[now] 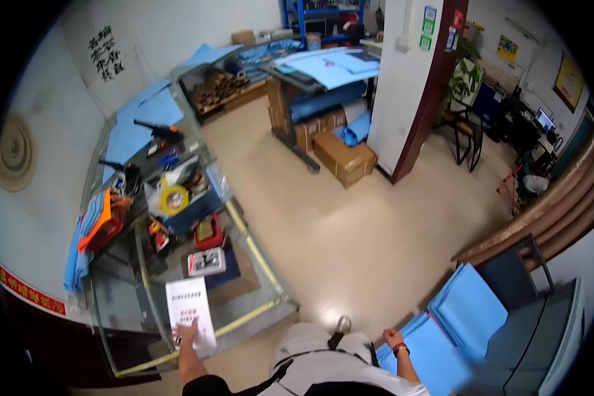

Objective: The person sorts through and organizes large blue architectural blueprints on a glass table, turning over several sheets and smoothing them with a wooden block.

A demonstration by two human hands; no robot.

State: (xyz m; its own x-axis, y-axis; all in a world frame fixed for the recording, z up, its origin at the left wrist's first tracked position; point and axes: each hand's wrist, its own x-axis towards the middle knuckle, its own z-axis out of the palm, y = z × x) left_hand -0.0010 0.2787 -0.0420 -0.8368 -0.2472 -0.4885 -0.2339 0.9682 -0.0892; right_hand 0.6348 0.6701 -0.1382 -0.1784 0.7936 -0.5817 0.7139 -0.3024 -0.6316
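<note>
My left hand (186, 331) rests on the lower part of a white printed sheet (190, 300), its fingers stretched out over the paper. The sheet lies on the glass counter (244, 323) near its front end. Just beyond it are a small white box with a dark picture (206, 263) and a red container (208, 232). On the other side of my body, my right hand (394, 339) hangs with its fingers loosely curled and nothing visible in them. A beaded bracelet circles that wrist. Blue folded sheets (468, 307) lie beside the right hand.
Farther along the counter stand a bin with a yellow tape roll (175, 199), a handheld tool (158, 129) and blue sheets (138, 125). Across the floor are a blue-covered table (330, 66), a cardboard box (345, 155) and a pillar (402, 92). A dark chair (468, 129) stands behind the pillar.
</note>
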